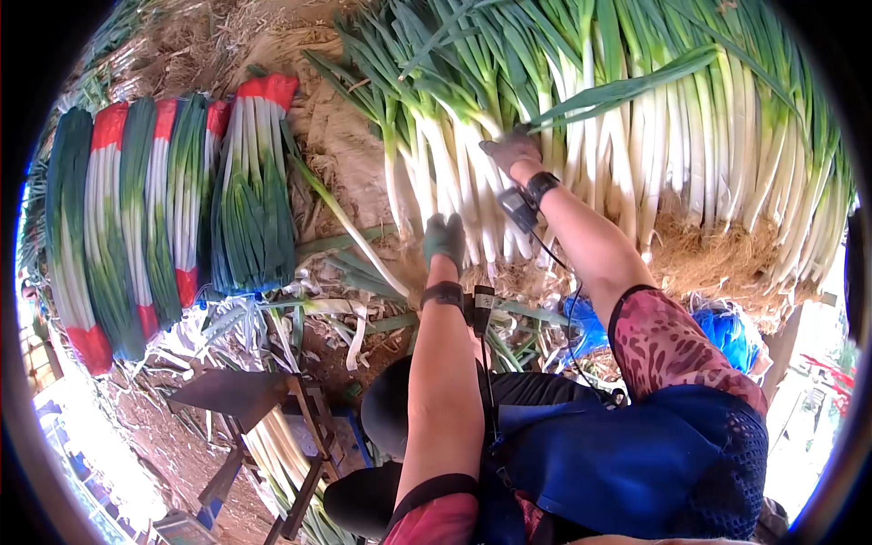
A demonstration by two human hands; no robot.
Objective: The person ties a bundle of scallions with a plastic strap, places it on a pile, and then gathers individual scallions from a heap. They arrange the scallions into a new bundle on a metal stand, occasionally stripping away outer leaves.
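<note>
A wide pile of leeks (672, 136) lies across the top, green leaves away from me, white stems and brown roots toward me. My left hand (444, 238), in a dark green glove, is at the lower ends of the white stems at the pile's left part; its fingers are mostly hidden from view. Higher up and to the right, my right hand (511, 150), in a dark greyish glove, touches the stems where white turns green. I cannot make out its grip. A single loose leek (350, 222) lies slanted left of my left hand.
Bundled leeks (254, 182) with red wrapping lie at the left. A metal frame (238, 397) with leeks behind it stands at the lower left. Cut leaves and peelings litter the ground in front of me. Blue plastic (727, 338) shows at the right. Cables run from both wrists.
</note>
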